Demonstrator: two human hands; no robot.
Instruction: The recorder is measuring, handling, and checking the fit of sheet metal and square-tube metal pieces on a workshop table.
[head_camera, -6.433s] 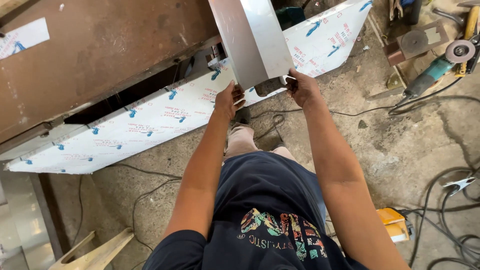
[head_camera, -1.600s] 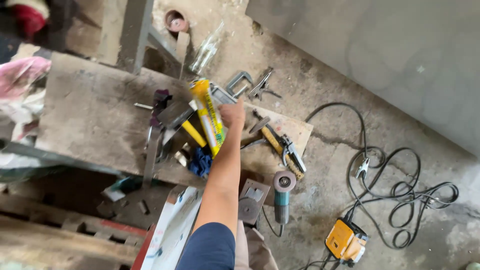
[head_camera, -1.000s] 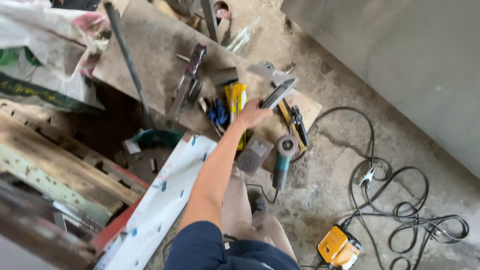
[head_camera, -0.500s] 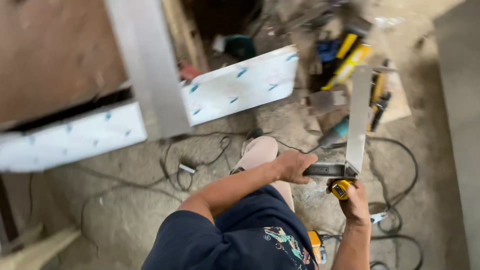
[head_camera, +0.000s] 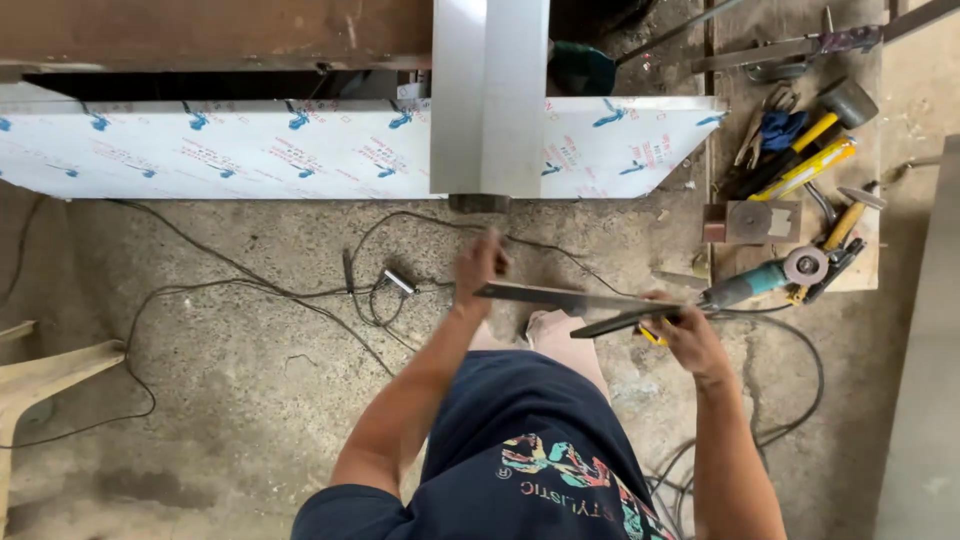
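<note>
Above the concrete floor (head_camera: 250, 400), between both hands, hangs a flat grey steel carpenter's square (head_camera: 575, 305). The left hand (head_camera: 480, 265) has its fingers closed around the tip of the long blade; the right hand (head_camera: 690, 340) grips the shorter arm, fingers wrapped underneath. Just beyond stands a film-covered steel sheet (head_camera: 250, 150), with an angle grinder (head_camera: 765, 278) nearby.

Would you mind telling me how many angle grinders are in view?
1: the angle grinder lies at the near edge of the tool board, just beyond the right hand. Others may hide among the tools.
</note>
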